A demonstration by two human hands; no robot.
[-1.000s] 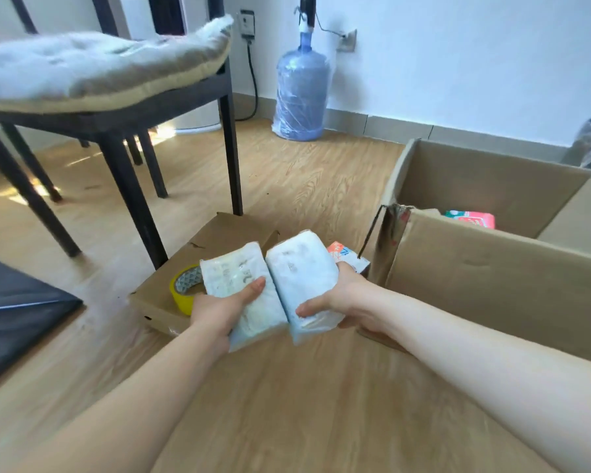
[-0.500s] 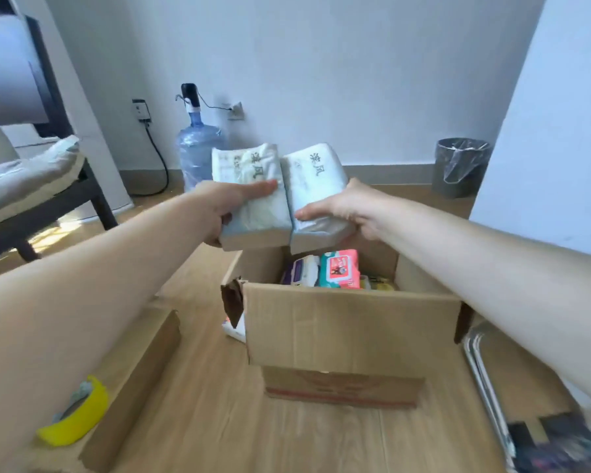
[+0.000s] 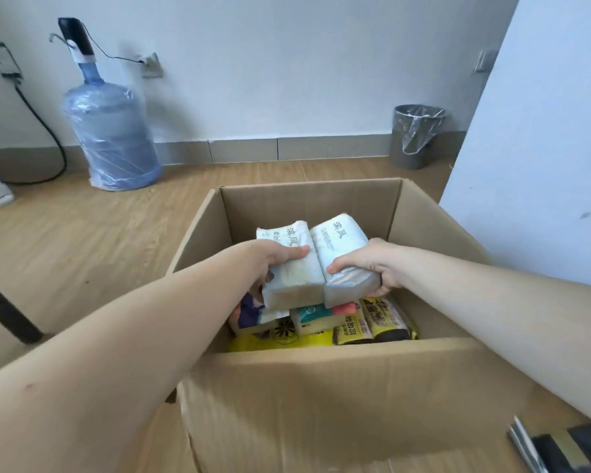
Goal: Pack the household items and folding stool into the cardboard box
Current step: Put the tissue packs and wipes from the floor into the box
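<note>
An open cardboard box (image 3: 321,397) stands on the wooden floor in front of me. Inside it lie several packs, among them a teal and white pack (image 3: 313,317) and dark snack bags (image 3: 379,319) on a yellow bag (image 3: 280,343). Both hands are inside the box opening, holding two white tissue packs side by side just above those items. My left hand (image 3: 277,259) grips the left tissue pack (image 3: 292,268). My right hand (image 3: 372,264) grips the right tissue pack (image 3: 342,257). A metal and black piece at the lower right edge may be the folding stool (image 3: 553,448).
A large blue water bottle (image 3: 111,138) with a pump stands against the back wall at left. A grey waste bin (image 3: 415,134) sits in the right corner beside a white wall panel (image 3: 533,148). A dark chair leg (image 3: 4,308) shows at the far left.
Both hands carried the two tissue packs from the floor by the tape roll, over the box, and have lowered them into its opening. My view swung right and down onto the box.
</note>
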